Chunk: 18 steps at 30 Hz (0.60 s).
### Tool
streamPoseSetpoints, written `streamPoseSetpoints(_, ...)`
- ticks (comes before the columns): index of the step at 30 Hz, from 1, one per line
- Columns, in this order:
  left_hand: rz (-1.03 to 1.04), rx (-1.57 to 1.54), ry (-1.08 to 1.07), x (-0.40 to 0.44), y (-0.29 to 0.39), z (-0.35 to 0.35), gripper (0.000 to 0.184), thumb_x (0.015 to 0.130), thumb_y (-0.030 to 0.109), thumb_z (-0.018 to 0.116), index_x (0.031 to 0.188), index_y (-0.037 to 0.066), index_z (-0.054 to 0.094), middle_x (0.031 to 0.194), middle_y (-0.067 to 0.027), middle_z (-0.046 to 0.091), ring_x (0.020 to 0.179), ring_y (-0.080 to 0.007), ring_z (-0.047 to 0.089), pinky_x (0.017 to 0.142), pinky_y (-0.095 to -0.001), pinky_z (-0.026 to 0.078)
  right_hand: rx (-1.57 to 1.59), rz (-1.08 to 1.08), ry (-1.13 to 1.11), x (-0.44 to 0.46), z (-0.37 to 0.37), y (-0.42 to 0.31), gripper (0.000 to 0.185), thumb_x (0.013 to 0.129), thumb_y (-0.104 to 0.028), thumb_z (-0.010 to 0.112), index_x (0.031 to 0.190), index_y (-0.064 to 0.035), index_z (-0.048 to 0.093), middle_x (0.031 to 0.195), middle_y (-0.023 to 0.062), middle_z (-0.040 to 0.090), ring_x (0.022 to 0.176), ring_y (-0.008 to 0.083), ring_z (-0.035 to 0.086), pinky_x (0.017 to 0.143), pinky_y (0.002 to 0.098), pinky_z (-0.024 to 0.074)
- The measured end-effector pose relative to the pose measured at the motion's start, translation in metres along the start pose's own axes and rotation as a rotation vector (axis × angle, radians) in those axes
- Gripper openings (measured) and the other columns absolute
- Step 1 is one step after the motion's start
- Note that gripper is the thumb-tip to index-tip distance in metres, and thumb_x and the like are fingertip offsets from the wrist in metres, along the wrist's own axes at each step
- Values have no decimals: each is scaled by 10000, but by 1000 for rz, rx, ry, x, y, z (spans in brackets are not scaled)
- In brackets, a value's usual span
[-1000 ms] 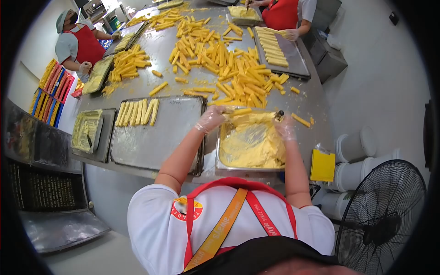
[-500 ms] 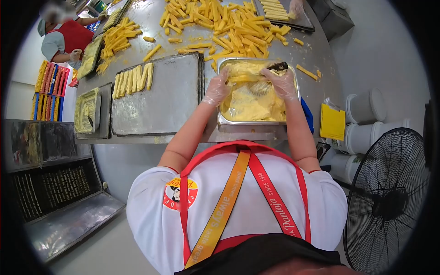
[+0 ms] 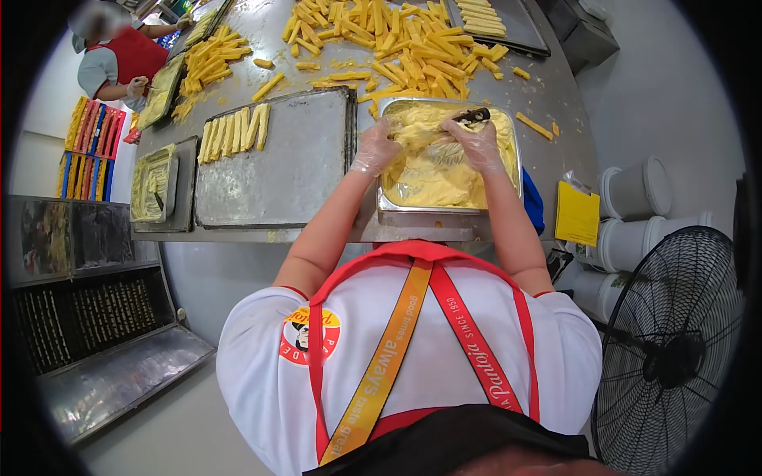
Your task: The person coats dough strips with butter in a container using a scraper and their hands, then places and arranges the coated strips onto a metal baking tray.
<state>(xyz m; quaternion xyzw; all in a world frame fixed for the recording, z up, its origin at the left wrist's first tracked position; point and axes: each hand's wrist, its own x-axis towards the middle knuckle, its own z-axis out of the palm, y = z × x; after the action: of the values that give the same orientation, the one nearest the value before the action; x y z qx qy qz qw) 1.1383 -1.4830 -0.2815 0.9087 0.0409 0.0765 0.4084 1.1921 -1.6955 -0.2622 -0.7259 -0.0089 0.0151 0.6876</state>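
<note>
Both hands wear clear plastic gloves over a metal pan (image 3: 384,202) of pale yellow cream (image 3: 432,178). At the pan's left side, my left hand (image 3: 378,148) is closed on the end of a cream-coated stick (image 3: 414,138), whose outline blends into the cream. My right hand (image 3: 479,147) grips a spatula by its black handle (image 3: 476,116), which sticks out above the fingers. The blade points down toward the stick and is mostly lost against the cream. Left of the pan, a flat baking tray (image 3: 274,186) bears a row of coated sticks (image 3: 234,135).
Plain yellow sticks (image 3: 397,40) lie heaped beyond the pan. A smaller cream pan (image 3: 153,186) stands at far left. Across the table, a co-worker in a red apron (image 3: 131,55) works at another tray. A black fan (image 3: 671,349) and white buckets (image 3: 635,190) stand at right.
My right hand has shifted slightly left and up with the spatula, and the blade shows less. My left hand stays at the pan's left side. The whole view has shifted a little.
</note>
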Motion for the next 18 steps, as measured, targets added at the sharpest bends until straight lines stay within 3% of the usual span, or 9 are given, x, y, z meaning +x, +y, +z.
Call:
streamPoseSetpoints(3, 7, -26, 25, -1, 2, -3, 333, 690, 140, 659, 1004, 37, 620, 872, -233, 657, 833, -391, 638, 733, -440, 510, -575, -281, 78, 9, -14, -6, 295, 749, -247, 766, 827, 6, 637, 754, 94, 671, 707, 251, 658, 664, 372, 511)
streamPoseSetpoints(4, 25, -45, 39, -2, 4, -5, 313, 684, 149, 664, 975, 35, 636, 877, -227, 660, 832, -386, 641, 736, -437, 512, -555, -302, 62, 5, -13, -9, 269, 756, -194, 776, 860, 8, 632, 773, 54, 664, 720, 189, 654, 636, 335, 515)
streamPoseSetpoints(7, -2, 0, -28, 0, 4, -7, 294, 670, 157, 664, 934, 27, 654, 877, -224, 661, 829, -387, 640, 737, -434, 509, 233, 55, -93, -20, 2, -35, 201, 759, -124, 758, 860, 2, 637, 768, 59, 665, 707, 166, 651, 614, 295, 513)
streamPoseSetpoints(8, -35, 51, -80, -1, 1, -7, 301, 666, 161, 664, 934, 23, 656, 880, -225, 661, 832, -386, 640, 740, -432, 509, 361, 68, -169, -22, 4, -36, 162, 763, -67, 744, 867, -1, 638, 782, 59, 666, 697, 139, 642, 609, 264, 513)
streamPoseSetpoints(11, -78, 115, -185, 9, 3, -7, 318, 657, 175, 664, 931, 16, 664, 883, -227, 661, 835, -382, 641, 746, -426, 508, 151, 58, -43, -5, -3, -5, 210, 752, -125, 752, 878, 4, 642, 777, 70, 669, 685, 152, 635, 621, 291, 513)
streamPoseSetpoints(12, -85, 77, -187, 5, 6, -10, 319, 655, 179, 663, 929, 15, 667, 881, -227, 662, 832, -379, 642, 746, -424, 508, -234, -91, 25, 8, -13, 16, 262, 731, -188, 757, 864, 3, 638, 764, 76, 663, 681, 162, 627, 637, 318, 507)
streamPoseSetpoints(15, -111, -97, -140, -5, 8, -14, 321, 657, 182, 668, 932, 18, 677, 842, -210, 669, 788, -350, 650, 736, -409, 506, -612, -172, 136, 6, -20, 1, 302, 720, -235, 741, 865, 6, 630, 766, 97, 657, 690, 187, 621, 655, 336, 498)
streamPoseSetpoints(16, -103, -104, -111, -8, 11, -16, 322, 660, 185, 673, 935, 18, 678, 834, -205, 671, 775, -339, 652, 732, -403, 506, -470, -50, 41, -16, -14, -41, 279, 742, -234, 707, 856, 9, 631, 761, 124, 655, 688, 233, 623, 665, 346, 499)
streamPoseSetpoints(18, -114, -156, -72, -9, 7, -16, 301, 675, 171, 680, 931, 13, 681, 818, -183, 677, 749, -298, 654, 714, -382, 508, -207, -164, -94, -20, -2, -16, 277, 750, -244, 685, 847, 10, 635, 732, 135, 645, 674, 263, 614, 666, 352, 499)
